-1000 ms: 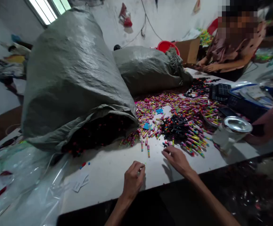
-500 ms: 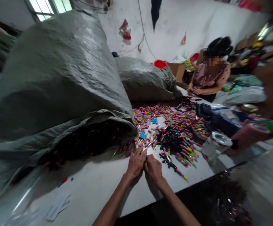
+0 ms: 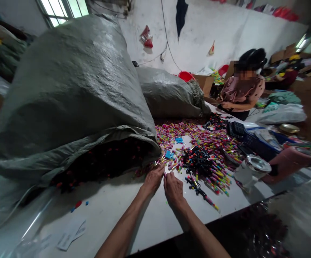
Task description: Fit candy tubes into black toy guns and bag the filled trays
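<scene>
My left hand (image 3: pixel 154 178) and my right hand (image 3: pixel 173 187) are close together over the white table (image 3: pixel 101 218), just in front of the loose pieces. The fingers of my left hand are bent and pressed together, and what they hold is hidden. My right hand is closed in a pinch; a tiny pink bit shows at its fingertips, too small to name. Beyond them spreads a heap of small pink, yellow and green stick-like pieces (image 3: pixel 221 175). A pile of black pieces (image 3: pixel 197 157) lies to the right of two blue pieces (image 3: pixel 169 154).
A large grey sack (image 3: pixel 72 96) lies open-mouthed on the left, dark pieces inside. Behind is another sack (image 3: pixel 168 93). At right stand a clear jar-like container (image 3: pixel 252 172), a pink roll (image 3: pixel 289 163) and a blue basket (image 3: pixel 262 143). A person (image 3: pixel 242 86) works at the far end.
My hands have drawn slightly apart; earlier their fingers met, and a narrow gap now shows between them. The whole view has shifted a little.
</scene>
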A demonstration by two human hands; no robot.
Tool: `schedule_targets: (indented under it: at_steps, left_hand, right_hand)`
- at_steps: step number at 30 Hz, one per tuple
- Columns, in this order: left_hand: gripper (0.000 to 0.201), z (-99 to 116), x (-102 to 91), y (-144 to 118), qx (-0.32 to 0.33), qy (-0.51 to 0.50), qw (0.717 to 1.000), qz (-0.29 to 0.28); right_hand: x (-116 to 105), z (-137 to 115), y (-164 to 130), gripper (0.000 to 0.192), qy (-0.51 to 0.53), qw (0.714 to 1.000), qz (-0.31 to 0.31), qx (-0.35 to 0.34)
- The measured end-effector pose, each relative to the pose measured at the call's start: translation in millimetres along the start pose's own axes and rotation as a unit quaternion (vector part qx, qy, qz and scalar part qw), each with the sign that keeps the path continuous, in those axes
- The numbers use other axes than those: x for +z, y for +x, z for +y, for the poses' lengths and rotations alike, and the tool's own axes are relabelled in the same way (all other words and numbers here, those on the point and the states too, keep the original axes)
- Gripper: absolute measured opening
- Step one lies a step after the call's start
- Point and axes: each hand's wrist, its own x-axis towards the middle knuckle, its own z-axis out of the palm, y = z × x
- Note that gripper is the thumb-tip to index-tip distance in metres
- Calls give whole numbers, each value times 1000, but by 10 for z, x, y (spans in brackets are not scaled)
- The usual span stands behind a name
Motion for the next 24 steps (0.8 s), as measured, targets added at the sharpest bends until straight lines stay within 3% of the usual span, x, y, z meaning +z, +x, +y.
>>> schedule_targets:
  at_steps: [4,7,11,14,17,21,24]
  left_hand:
    - [35,164,-32,-286,-9,39,997,69]
    - [31,253,-69,-845,5,69,988,138]
    - [32,158,-212,-1673,3,98,982,164]
    - [30,109,-355,-1952,-29,104,981,159]
    - [24,107,-426,-1752,-94,70,980,163]
    - [23,167,-375,-1080,-155,-9,975,159]
    - [24,185,-356,-702,-210,-12,964,165]
  right_hand:
    - [33,-6,7,23,4,1000,15,-5]
    - [40,19,19,22,8,999,31,-13]
    - [42,35,30,21,-1,1000,29,-4]
    - [27,37,-8,22,1,1000,24,-5]
    - [25,52,-54,25,29,998,44,-18]
    - [8,69,-132,31,63,995,74,-1]
    - [1,75,-191,31,65,994,83,16]
